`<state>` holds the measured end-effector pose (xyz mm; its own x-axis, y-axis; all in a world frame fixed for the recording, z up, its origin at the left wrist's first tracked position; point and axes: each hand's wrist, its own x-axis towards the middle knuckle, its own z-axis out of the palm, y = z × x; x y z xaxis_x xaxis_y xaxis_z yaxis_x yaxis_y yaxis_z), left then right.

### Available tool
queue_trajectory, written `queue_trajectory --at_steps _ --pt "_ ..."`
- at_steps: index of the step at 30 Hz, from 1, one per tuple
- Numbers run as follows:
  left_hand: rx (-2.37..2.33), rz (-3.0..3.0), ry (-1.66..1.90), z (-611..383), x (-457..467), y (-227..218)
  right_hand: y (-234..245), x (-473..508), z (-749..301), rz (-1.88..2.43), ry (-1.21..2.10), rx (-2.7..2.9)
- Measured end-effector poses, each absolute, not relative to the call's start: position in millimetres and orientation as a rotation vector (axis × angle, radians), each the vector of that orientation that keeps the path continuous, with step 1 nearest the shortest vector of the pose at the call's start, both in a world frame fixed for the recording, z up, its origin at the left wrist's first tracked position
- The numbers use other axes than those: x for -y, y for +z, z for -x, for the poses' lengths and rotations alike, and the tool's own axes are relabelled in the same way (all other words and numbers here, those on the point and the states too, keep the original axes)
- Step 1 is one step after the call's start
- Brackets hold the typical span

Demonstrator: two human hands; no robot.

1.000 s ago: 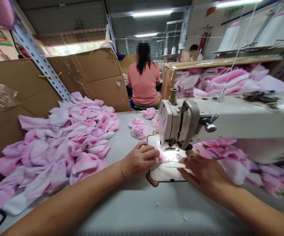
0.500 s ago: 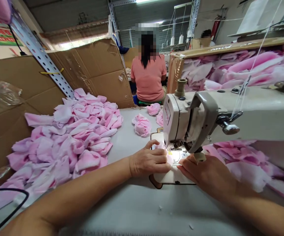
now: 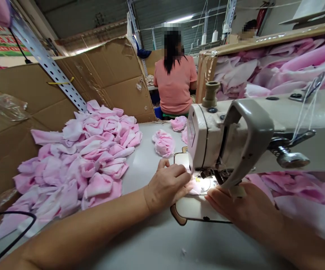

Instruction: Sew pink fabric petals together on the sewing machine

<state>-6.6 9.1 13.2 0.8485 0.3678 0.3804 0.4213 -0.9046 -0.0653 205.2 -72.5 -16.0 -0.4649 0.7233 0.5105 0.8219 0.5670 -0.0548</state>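
Observation:
My left hand (image 3: 169, 183) is closed beside the needle of a sewing machine (image 3: 200, 138), its curled fingers on a small pale pink fabric piece (image 3: 195, 190) lying on the lit needle plate (image 3: 205, 184). From the right, my right hand (image 3: 243, 206) reaches in under the machine head, fingers pressed together and tips at the plate. The machine's lower parts cover some of those fingers, so what they hold is hidden. Just behind the plate sits a gathered pink fabric rosette (image 3: 163, 143), with another rosette (image 3: 178, 123) farther back.
A heap of pink fabric pieces (image 3: 95, 150) covers the table's left side, against a cardboard wall (image 3: 106, 78). More pink cloth (image 3: 300, 187) lies under the machine arm. Behind it, a carton (image 3: 207, 75) overflows with pink cloth. A person in a salmon shirt (image 3: 176, 86) sits ahead, back turned.
My left hand has shifted slightly left, its fingers more tightly curled at the fabric. My right hand stays near the plate. The view has turned and moved closer to the machine.

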Motion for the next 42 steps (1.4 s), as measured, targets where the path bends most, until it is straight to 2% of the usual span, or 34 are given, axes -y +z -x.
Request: queue_trajectory --at_steps 10,21,29,42 --pt "0.743 2.799 -0.320 -1.3 2.0 23.5 -7.6 75.8 -203.6 1.192 -0.340 2.275" --pt "0.756 2.746 -0.432 -0.5 10.2 22.2 -6.6 78.8 -202.5 1.222 -0.323 2.275" --pt "0.088 2.882 -0.420 2.7 5.8 16.5 -5.1 80.7 -203.4 1.245 -0.285 2.289" --pt "0.311 2.852 -0.466 -0.6 -9.5 9.8 -0.8 79.4 -200.9 1.235 -0.313 2.255"
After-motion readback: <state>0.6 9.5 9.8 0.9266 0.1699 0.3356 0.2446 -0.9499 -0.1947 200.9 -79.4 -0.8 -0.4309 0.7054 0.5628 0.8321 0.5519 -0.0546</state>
